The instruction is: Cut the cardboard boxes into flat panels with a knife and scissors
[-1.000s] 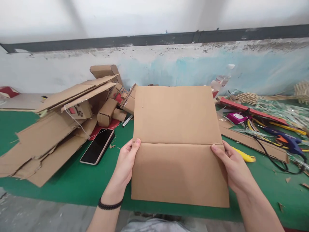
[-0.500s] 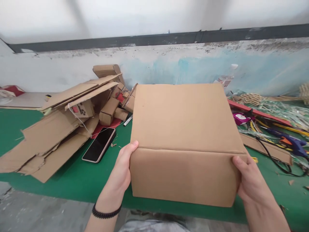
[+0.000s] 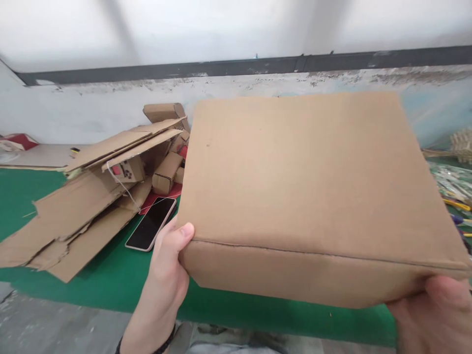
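Note:
A large brown cardboard box (image 3: 302, 172) fills the middle and right of the view, raised above the green tabletop and tilted toward me. My left hand (image 3: 171, 260) grips its near left corner, thumb on the top edge and fingers out of sight behind the side. At the near right corner my right hand (image 3: 435, 305) supports it, thumb against the front face; the other fingers are hidden under the box. Left of the box, a phone (image 3: 153, 223) with a dark screen lies on the green tabletop (image 3: 106, 280).
Flat cardboard sheets (image 3: 73, 211) and small cardboard pieces (image 3: 167, 172) are heaped at the left. Behind stands a white wall (image 3: 92, 113). At the right edge lie clear plastic scraps (image 3: 455, 182) and a lattice-like piece (image 3: 460, 145), partly covered by the box.
Both hands have lifted the box off the table, bringing it closer and tilting it, right side swung outward. My right hand has shifted right and lower on the box.

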The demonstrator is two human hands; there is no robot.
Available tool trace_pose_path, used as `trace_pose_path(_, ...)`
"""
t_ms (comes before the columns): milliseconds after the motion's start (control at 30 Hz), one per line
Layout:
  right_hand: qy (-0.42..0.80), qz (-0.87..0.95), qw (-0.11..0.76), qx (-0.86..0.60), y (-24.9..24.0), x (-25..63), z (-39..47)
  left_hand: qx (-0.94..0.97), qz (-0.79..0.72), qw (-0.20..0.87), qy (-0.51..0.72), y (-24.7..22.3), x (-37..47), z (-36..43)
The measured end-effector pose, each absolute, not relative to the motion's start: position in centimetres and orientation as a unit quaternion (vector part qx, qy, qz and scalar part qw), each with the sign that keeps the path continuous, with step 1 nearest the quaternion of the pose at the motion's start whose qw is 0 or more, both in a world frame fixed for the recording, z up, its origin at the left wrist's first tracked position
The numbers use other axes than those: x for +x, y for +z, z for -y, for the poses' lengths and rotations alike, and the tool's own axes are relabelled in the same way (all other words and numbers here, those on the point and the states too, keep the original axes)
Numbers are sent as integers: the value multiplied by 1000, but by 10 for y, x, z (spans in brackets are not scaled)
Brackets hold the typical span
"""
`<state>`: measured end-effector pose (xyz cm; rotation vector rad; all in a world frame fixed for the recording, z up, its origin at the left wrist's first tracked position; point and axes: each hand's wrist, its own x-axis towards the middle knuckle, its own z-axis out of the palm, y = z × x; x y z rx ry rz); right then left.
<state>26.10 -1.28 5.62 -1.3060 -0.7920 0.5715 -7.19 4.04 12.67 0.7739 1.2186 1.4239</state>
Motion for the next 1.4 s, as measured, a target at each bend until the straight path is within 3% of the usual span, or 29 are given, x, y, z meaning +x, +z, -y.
trace_pose_path(167, 267, 313, 658, -631, 63, 256, 0, 362, -488, 570, 554, 120, -70, -47)
trace_pose_path(300, 274, 392, 564, -673, 57, 274, -20, 375, -469, 604, 525, 109, -66, -58)
trace_pose_path(400, 180, 500, 455, -715, 37, 309, -30, 372, -452, 612, 532, 97, -68, -68)
trace_pose_path(533, 5, 639, 188, -745, -5, 356, -31, 359, -444, 637, 518, 76, -74, -79)
trace_pose_path(600, -39, 658, 143, -739, -22, 370, -30, 349, -444, 656, 501, 66, -74, -83)
trace_pose_path(767, -5, 674, 177, -717, -27, 378, -41, 339, -450, 678, 472, 46, -60, -92)
trace_pose_path(900, 107, 587, 267, -757, 6, 377, -45, 356, -453, 672, 465, 35, -47, -93)
trace_pose_path(1033, 120, 508, 340, -782, 35, 366, -42, 381, -464, 665, 444, 20, -34, -91)
trace_pose_path(1100, 129, 532, 350, -760, 40, 351, -43, 435, -500, 600, 447, 12, -30, -87)
trace_pose_path(1267, 231, 609, 286, -703, 40, 297, -52, 714, -549, 261, 347, -2, -41, -58)
trace_pose_path(1400, 262, 698, 215, -630, 39, 250, -66, 838, -479, 163, 202, -6, -52, -32)
